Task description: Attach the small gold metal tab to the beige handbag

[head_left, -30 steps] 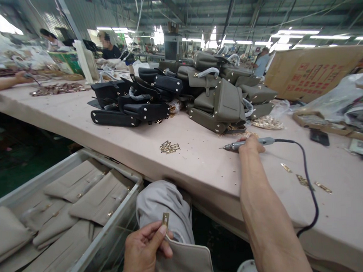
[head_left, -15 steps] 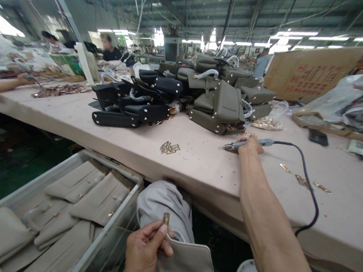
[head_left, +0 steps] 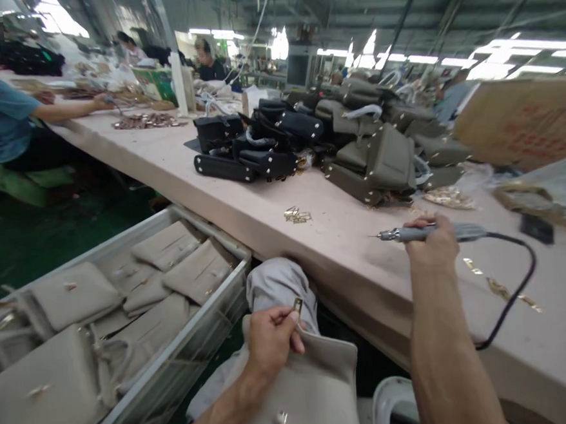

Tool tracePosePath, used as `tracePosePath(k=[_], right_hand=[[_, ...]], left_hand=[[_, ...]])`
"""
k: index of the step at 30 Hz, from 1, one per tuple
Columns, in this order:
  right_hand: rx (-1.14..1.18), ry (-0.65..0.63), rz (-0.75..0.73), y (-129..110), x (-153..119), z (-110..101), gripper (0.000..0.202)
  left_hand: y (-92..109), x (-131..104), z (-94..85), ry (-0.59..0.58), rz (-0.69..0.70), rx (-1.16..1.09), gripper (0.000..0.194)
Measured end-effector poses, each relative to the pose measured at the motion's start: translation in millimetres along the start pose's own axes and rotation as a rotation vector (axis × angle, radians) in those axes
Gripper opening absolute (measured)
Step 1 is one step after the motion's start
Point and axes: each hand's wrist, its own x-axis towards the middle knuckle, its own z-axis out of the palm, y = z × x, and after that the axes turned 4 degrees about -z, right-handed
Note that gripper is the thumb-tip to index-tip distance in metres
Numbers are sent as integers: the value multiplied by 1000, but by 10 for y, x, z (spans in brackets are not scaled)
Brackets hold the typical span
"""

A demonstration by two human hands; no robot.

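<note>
One slim metal screwdriver (head_left: 430, 232), brass plate (head_left: 298, 304)

The right hand (head_left: 433, 243) covers the middle of the electric screwdriver (head_left: 430, 233), so only its tip and back end show. Its black cord (head_left: 516, 299) slips behind the right arm near the table (head_left: 224, 197) edge. The small gold plate (head_left: 297, 304) in the left hand (head_left: 271, 339) is mostly hidden by the fingers. The beige bag (head_left: 319, 390) on the lap is cut off at the bottom. The bin of beige bags (head_left: 78, 329) is blurry and runs off the left side. The gold bits (head_left: 297, 215) on the table are too small to make out. The cardboard box (head_left: 523, 121) is blurry and cut off on the right.
</note>
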Motion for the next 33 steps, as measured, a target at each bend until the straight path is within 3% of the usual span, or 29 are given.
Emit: tracePosePath(k=[3,7,12,16,20,33], right_hand=[[62,-172,-7,7,-617,-110,28],[-3,-278,59,138,-1416,-236,20],[-76,-372,-31,319,-1991,-315,27],[-135,-359,-121,374,-2180,-292,27],[-151,-351,-120,428,-2279,-270,34],[-183,-348,-197,541,-2286,-317,37]], left_hand=[[-3,-36,13,-30,2,1,28],[-68,-65,11,-37,-12,-50,26],[-82,-119,-11,-44,-8,-97,23],[-56,-140,-35,-38,-27,-107,23],[-42,-161,-63,-31,-24,-113,23],[-47,-174,-86,-46,-9,-122,20]])
